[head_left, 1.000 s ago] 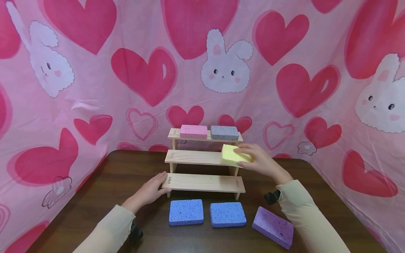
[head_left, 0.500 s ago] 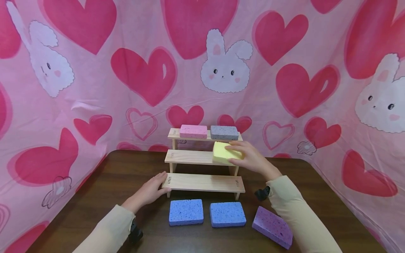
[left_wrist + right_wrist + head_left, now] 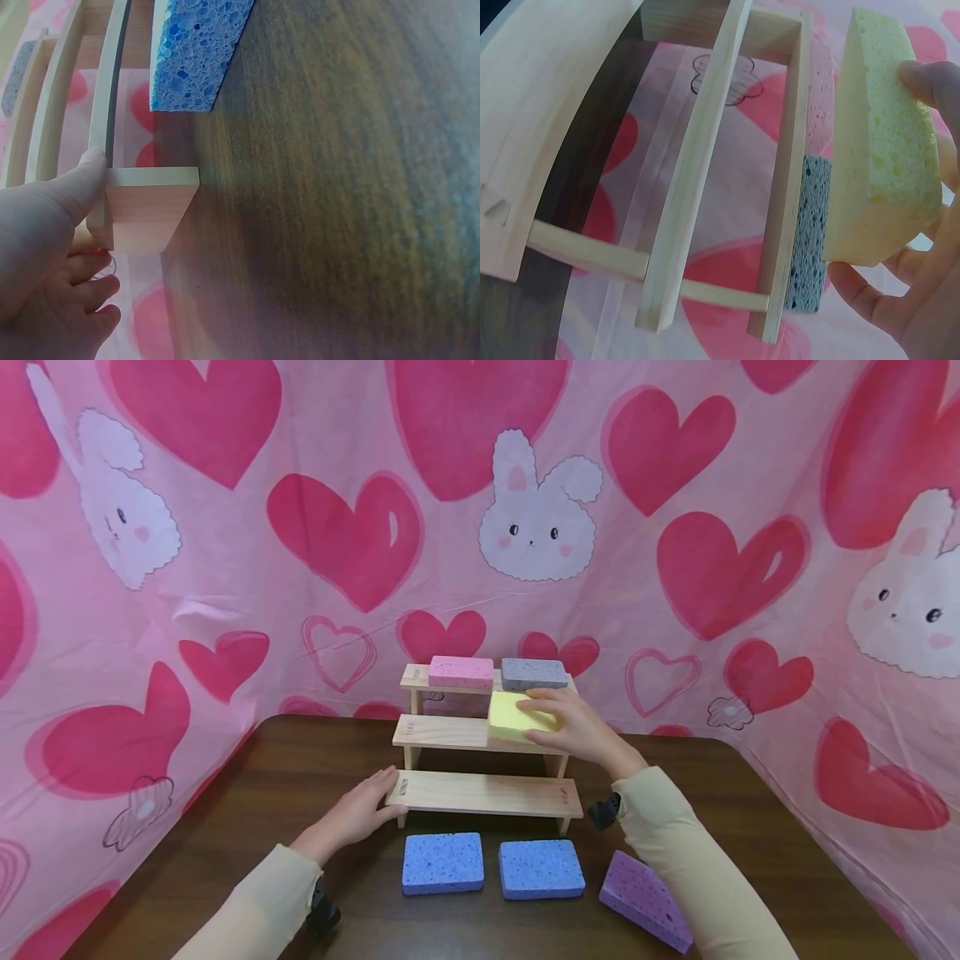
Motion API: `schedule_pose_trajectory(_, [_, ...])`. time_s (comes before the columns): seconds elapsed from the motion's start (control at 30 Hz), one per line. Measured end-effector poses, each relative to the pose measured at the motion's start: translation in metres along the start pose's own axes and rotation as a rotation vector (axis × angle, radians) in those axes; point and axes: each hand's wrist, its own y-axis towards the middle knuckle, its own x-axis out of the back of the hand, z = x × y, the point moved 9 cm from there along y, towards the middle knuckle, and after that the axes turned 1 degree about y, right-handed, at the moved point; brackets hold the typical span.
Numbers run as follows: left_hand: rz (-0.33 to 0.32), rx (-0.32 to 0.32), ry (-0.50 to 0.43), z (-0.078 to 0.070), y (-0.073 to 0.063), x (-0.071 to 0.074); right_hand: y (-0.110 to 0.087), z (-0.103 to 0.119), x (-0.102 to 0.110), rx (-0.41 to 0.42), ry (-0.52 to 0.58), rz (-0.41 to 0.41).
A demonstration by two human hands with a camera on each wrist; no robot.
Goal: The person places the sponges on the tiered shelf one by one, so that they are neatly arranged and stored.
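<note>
My right hand (image 3: 573,727) pinches a yellow sponge (image 3: 510,718) at the middle step of a three-step wooden rack (image 3: 480,793). In the right wrist view the yellow sponge (image 3: 889,142) stays between thumb and fingers, apart from the middle board. Whether it touches that step in the head view I cannot tell. My left hand (image 3: 358,814) grips the left end of the lowest step; the left wrist view has the thumb (image 3: 86,176) on the board's edge, other fingers curled beyond it. A pink sponge (image 3: 461,672) and a grey sponge (image 3: 534,673) lie on the top step.
Two blue sponges (image 3: 442,863) (image 3: 541,869) lie flat on the dark wooden table (image 3: 315,752) in front of the rack. A purple sponge (image 3: 647,900) lies angled at the right, partly behind the right sleeve. A pink heart-patterned cloth (image 3: 322,435) hangs around the table.
My right hand has carried the yellow sponge leftward along the middle step, from its right end toward its middle. The left hand keeps its place on the rack.
</note>
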Motion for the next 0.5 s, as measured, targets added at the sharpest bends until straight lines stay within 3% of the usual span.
schedule_pose_trajectory(0.5, [0.008,0.004,0.0,0.001,0.0,-0.001,0.023,0.014,-0.025,0.037,-0.038,0.025])
